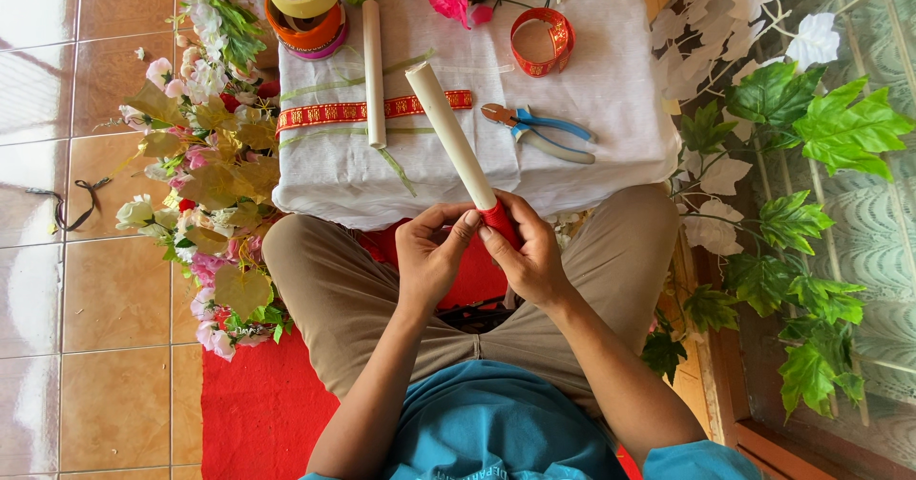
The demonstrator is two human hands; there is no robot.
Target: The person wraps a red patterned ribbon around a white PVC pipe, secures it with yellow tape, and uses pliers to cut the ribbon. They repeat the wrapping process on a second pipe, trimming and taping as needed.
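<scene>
A: What are the hands on?

B: A cream tube (pixel 448 132), long and round. Its near end is covered in red wrap (pixel 500 222). The right hand (pixel 532 256) is closed round that red end, and the left hand (pixel 431 251) pinches it from the other side with thumb and fingertips. The hands nearly touch each other there.

A: How does the tube lie?

B: It slants up and away from the hands, its open far end leaning to the left over the white cloth (pixel 611 89). The bare part is smooth and plain cream; only the short stretch in the grip is red.

A: And around it?

B: Just left of the tube's far end lies a thinner white tube (pixel 373 70), crossing a red and gold ribbon (pixel 334 114). To the right of the tube, beyond the right hand, lie pliers (pixel 534 132) with blue handles. Further off is a red ribbon roll (pixel 540 41). Far to the left, past the left hand, stands a stack of tape rolls (pixel 305 8), with artificial flowers (pixel 205 156) beside the left knee. Green leaves (pixel 821 127) hang well to the right of the right hand.
</scene>
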